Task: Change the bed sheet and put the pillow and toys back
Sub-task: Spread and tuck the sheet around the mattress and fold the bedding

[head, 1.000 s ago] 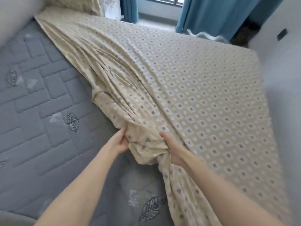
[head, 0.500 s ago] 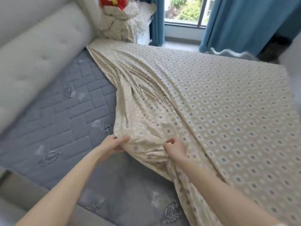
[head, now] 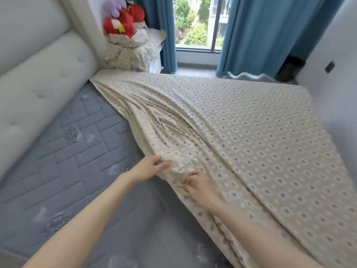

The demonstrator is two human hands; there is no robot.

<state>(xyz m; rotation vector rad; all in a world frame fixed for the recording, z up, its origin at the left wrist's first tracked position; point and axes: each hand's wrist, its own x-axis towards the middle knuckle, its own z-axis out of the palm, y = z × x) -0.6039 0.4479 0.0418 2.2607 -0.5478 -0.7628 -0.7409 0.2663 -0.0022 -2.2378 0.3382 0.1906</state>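
Beige diamond-printed sheet, bunched at its edge, pinched by left hand and right hand

Left of the fingers and back toward the person, the grey mattress lies flat and uncovered, open room for a hand to sweep. Further left, the padded headboard rises along its edge like a wall. Right of and beyond the fingers the bed sheet lies spread, a ridge of bunched folds running away toward the far corner. There a heap of patterned bedding topped with red toys blocks passage.
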